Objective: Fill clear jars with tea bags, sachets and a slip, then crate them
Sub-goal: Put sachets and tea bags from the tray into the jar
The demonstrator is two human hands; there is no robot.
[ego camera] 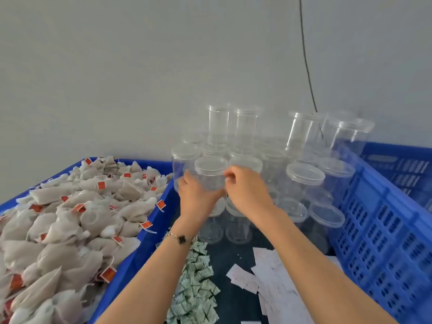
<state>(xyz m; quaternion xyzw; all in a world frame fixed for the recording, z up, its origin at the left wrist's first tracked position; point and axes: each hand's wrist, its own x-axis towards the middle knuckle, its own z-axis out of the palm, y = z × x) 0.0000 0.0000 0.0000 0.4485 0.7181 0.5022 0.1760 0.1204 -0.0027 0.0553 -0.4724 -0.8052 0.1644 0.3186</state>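
Both hands grip one blurred jar

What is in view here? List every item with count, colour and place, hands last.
tea bags: a heap, beige with red tags, in the blue bin on the left
blue bin: one, left
clear jars: many, stacked with lids on, centre against the wall
green sachets: a pile, green and white, bottom centre
paper slips: a pile, white, right of the sachets
blue crate: one, slotted, right
black cable: one, hanging on the wall
left hand: grips a front jar
right hand: fingers curled at that jar's lid
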